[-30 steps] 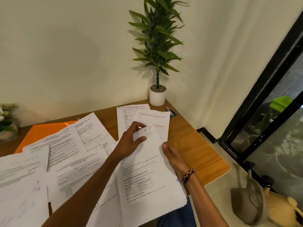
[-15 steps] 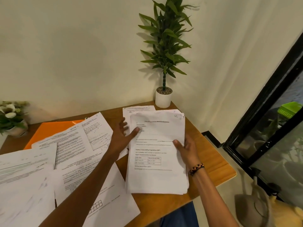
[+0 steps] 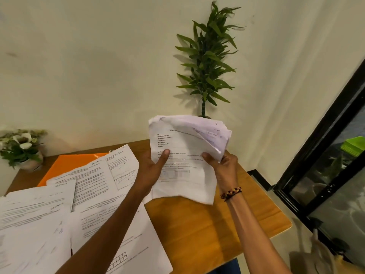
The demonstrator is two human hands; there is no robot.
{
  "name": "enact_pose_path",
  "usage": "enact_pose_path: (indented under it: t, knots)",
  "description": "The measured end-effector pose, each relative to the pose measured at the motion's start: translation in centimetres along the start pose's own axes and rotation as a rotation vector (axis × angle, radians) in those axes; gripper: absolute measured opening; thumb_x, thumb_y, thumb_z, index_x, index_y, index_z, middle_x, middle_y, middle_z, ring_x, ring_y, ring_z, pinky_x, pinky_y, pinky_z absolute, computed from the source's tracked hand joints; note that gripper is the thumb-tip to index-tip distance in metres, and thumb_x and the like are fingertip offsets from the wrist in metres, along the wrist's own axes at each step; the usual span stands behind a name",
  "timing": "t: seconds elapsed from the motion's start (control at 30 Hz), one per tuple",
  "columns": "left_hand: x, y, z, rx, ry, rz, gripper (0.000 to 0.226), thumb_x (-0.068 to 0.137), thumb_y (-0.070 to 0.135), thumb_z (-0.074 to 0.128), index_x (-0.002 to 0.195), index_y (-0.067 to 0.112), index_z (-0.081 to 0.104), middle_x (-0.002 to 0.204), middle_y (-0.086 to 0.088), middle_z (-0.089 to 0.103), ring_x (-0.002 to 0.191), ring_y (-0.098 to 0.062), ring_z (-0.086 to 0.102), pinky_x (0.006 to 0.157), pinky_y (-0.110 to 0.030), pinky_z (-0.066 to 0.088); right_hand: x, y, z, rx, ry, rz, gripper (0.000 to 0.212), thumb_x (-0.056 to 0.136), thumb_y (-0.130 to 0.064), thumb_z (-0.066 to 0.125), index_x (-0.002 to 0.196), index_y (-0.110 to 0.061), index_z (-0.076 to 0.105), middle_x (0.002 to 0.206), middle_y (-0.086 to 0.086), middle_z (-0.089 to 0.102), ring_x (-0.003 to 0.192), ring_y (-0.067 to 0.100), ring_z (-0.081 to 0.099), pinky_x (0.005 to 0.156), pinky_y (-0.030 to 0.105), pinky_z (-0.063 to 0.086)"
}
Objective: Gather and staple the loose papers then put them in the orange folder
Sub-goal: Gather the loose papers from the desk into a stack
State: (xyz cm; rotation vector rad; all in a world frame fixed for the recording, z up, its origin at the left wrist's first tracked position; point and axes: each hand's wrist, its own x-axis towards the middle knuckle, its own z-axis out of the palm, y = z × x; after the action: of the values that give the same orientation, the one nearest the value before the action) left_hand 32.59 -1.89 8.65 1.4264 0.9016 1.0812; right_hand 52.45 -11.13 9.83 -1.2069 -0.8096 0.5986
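Nearest, loose printed sheets (image 3: 83, 224) lie spread over the wooden desk (image 3: 207, 230), waiting to be collected. Above it, the left hand (image 3: 152, 171) and right hand (image 3: 225, 169) each pinch a side of the gathered paper stack (image 3: 181, 155), thumbs in front, lifted upright, probably to square its ragged edges. Further back, the orange folder (image 3: 67, 165) sits half-buried under sheets. No stapler visible.

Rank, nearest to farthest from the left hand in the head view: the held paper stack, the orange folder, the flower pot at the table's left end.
1. Paper stack: in the left hand itself.
2. Orange folder: to its left, under loose sheets.
3. Flower pot: far left corner.
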Motion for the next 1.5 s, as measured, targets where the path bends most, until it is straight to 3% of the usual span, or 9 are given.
enact_pose_path:
  t: [0.17,0.27,0.33,0.53,0.67,0.8,0.93,1.33,1.5]
  knots:
    - [-1.8,-0.2,1.3,0.055,0.007,0.051,0.032,0.094,0.025,0.069,0.123,0.025,0.057,0.106,0.019,0.067,0.105,-0.009,0.068,0.073,-0.009,0.052,-0.7,0.6,1.3,0.024,-0.016,-0.013,0.030,0.082,-0.004,0.079,0.108,-0.014,0.069,0.100,-0.001,0.077,0.094,0.017,0.073,0.076,0.035,0.062]
    - [-2.4,-1.9,1.7,0.053,-0.076,-0.040,0.068,0.079,0.054,0.078,0.133,0.024,0.052,0.121,0.010,0.062,0.121,-0.017,0.062,0.091,-0.019,0.049,-0.9,3.3,1.2,-0.077,-0.082,0.089,0.042,0.083,-0.012,0.080,0.122,-0.011,0.065,0.114,0.004,0.073,0.107,0.022,0.070,0.087,0.045,0.060]
    - [-2.1,-2.7,1.7,0.040,-0.085,-0.088,0.068,0.070,0.071,0.074,0.125,0.037,0.054,0.118,0.016,0.064,0.112,-0.017,0.066,0.078,-0.015,0.055,-1.0,4.5,1.1,-0.131,-0.108,0.123,0.042,0.084,-0.015,0.079,0.123,-0.012,0.065,0.117,0.004,0.072,0.109,0.022,0.069,0.090,0.048,0.059]
    - [-1.0,-0.3,1.2,0.079,0.002,-0.072,0.050,0.074,0.059,0.071,0.116,0.036,0.056,0.106,0.013,0.067,0.094,-0.013,0.069,0.057,-0.012,0.051,-0.4,3.7,1.4,-0.185,-0.134,0.026,0.038,0.089,-0.025,0.075,0.123,-0.015,0.064,0.116,-0.001,0.072,0.106,0.014,0.070,0.083,0.037,0.061]
    - [-0.4,0.7,0.2,0.101,0.077,0.003,0.050,0.067,0.065,0.069,0.108,0.042,0.052,0.104,0.020,0.061,0.092,-0.003,0.062,0.068,-0.016,0.047,0.0,3.0,1.1,-0.184,-0.135,0.025,0.039,0.084,-0.027,0.079,0.119,-0.015,0.066,0.112,-0.001,0.074,0.103,0.017,0.071,0.081,0.038,0.062]
    - [1.6,2.7,-1.3,0.130,0.139,0.139,0.087,0.062,0.086,0.059,0.126,0.027,0.060,0.116,0.008,0.066,0.100,-0.011,0.064,0.082,-0.031,0.054,0.4,0.6,1.3,-0.131,-0.144,-0.030,0.028,0.086,-0.021,0.078,0.112,-0.021,0.068,0.105,-0.004,0.076,0.097,0.012,0.072,0.074,0.028,0.060]
    - [2.7,4.9,-1.5,0.099,0.092,0.288,0.014,0.095,0.050,0.062,0.095,0.040,0.072,0.091,0.017,0.074,0.086,-0.004,0.069,0.071,-0.023,0.056,1.3,-1.7,1.8,-0.121,-0.139,-0.102,0.025,0.088,-0.020,0.076,0.112,-0.018,0.069,0.106,-0.002,0.076,0.097,0.012,0.072,0.076,0.029,0.061]
    - [3.2,5.6,-2.1,0.080,-0.029,0.329,0.021,0.099,0.032,0.063,0.118,0.029,0.072,0.111,0.006,0.075,0.103,-0.016,0.071,0.085,-0.036,0.060,2.6,-2.3,2.1,-0.184,-0.172,-0.123,0.023,0.096,-0.019,0.064,0.118,-0.011,0.065,0.109,0.001,0.074,0.098,0.012,0.072,0.075,0.023,0.059]
    - [2.2,5.6,-1.3,-0.045,0.026,0.270,0.017,0.092,0.018,0.072,0.108,0.020,0.075,0.101,0.007,0.077,0.094,-0.016,0.073,0.071,-0.023,0.058,2.0,-2.4,1.9,-0.295,-0.272,-0.149,0.029,0.089,-0.021,0.074,0.112,-0.033,0.060,0.106,-0.014,0.071,0.097,0.001,0.069,0.074,0.019,0.058]
